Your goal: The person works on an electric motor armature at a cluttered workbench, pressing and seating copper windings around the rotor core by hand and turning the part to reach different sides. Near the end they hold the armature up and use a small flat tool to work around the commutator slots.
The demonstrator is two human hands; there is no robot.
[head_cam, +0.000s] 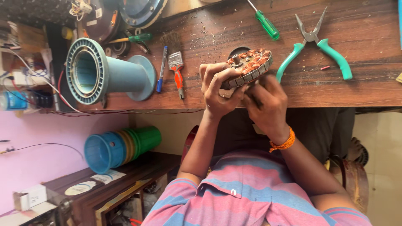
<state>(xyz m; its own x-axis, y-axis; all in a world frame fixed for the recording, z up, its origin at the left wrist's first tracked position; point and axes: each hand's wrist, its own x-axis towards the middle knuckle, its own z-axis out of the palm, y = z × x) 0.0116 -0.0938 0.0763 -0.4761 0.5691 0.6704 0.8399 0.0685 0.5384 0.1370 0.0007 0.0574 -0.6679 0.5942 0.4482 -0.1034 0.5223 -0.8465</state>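
Both hands hold a round stator [250,66] with copper windings above the wooden counter [360,83]. The left hand [218,90] is clamped on its rim; the right hand [266,104] grips its underside, fingers curled. Green pliers [318,46] lie just beside it, a green screwdriver [264,21] and a brush [175,62] nearby.

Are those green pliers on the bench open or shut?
Open. The pliers lie flat on the bench, green handles spread wide apart and the metal tips parted, with no hand on them.
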